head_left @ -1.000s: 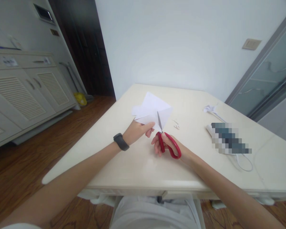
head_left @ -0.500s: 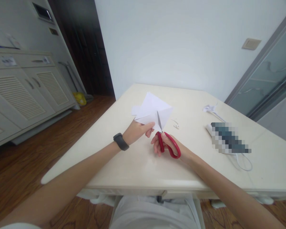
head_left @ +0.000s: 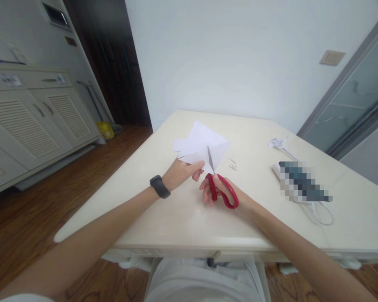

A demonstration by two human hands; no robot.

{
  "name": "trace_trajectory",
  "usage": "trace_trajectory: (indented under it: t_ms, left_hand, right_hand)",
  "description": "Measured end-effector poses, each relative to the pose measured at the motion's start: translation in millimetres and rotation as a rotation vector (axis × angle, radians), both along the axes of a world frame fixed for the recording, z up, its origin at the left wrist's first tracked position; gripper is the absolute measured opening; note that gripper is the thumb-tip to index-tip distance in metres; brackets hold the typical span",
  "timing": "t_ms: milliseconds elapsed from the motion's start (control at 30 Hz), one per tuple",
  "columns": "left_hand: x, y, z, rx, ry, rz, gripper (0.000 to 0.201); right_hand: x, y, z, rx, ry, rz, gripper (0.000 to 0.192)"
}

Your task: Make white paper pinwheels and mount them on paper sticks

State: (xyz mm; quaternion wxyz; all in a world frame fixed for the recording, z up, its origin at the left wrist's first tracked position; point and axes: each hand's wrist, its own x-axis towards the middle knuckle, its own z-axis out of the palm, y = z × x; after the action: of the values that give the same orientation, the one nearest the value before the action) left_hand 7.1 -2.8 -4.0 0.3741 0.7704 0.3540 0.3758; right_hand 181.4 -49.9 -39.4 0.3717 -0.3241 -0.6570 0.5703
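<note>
My left hand (head_left: 184, 170), below a dark wristband, pinches the near edge of a folded white sheet of paper (head_left: 201, 138) above the table. Red-handled scissors (head_left: 228, 195) are in my right hand (head_left: 212, 191), with fingers and thumb through the loops. One blade lies over the paper, pointing away from me; the other is hidden by the sheet. Another piece of white paper (head_left: 180, 145) shows past the sheet's left side. Small paper scraps (head_left: 232, 166) lie on the table just right of the sheet.
The cream table (head_left: 164, 222) stands against a white wall. To the right lie a white device (head_left: 297, 184), partly pixelated, with a looped cord, and a white paper shape on a stick (head_left: 279, 143). A louvered cabinet (head_left: 28, 113) stands on the far left.
Almost nothing differs. The right corner of the paper has shifted very slightly to the right; both hands and the scissors keep their places.
</note>
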Motion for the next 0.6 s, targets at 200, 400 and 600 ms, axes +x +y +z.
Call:
trace_trajectory:
  t_ms: [200,400,600]
  left_hand:
    - [-0.5,1.4,-2.2,-0.009,-0.007,-0.003,0.037]
    - [0.0,-0.1,-0.8,-0.023,0.015,0.031,0.039]
    - [0.4,-1.4,0.6,-0.015,0.024,0.009,0.039]
  right_hand:
    - [1.5,3.0,-5.8,-0.003,-0.01,-0.016,0.062]
    - [0.1,-1.6,2.2,0.001,-0.01,0.005,0.061]
    - [4.5,3.5,-7.9,0.018,-0.038,-0.023,0.064]
